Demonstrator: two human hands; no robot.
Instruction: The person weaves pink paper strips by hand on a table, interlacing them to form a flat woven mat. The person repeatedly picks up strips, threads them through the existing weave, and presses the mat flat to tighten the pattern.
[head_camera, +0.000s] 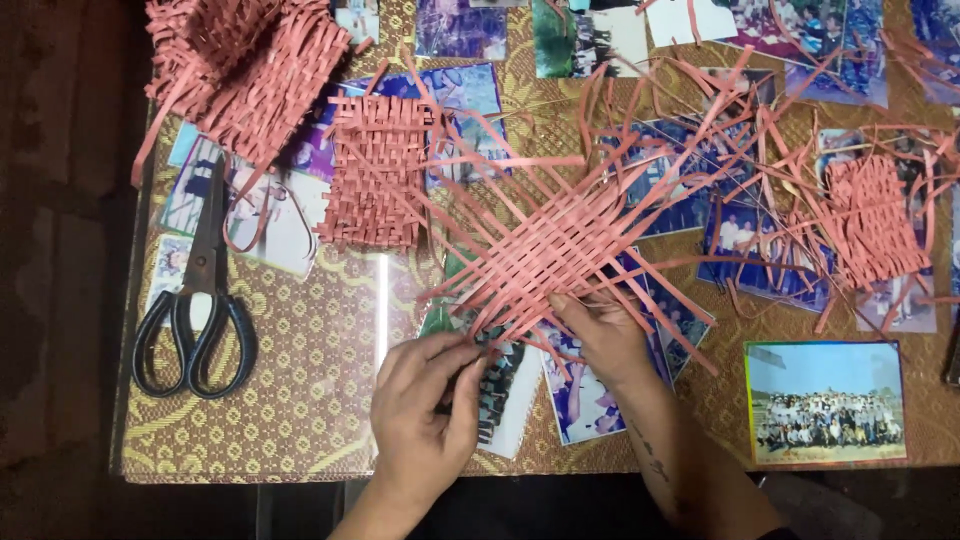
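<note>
At table centre, the woven mat (560, 250) is half done (ends loose all round). Left hand (425, 405) pinches a strip at 7 o'clock; right hand (600, 335) presses mat edge, fingers bent.

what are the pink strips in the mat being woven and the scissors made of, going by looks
The woven mat under the right hand and left hand looks like flat paper or thin plastic strips, matte salmon-pink; they bend and curl without cracking, so which one stays open. The scissors appear to be dull grey metal blades with glossy black handles, probably plastic.
</note>
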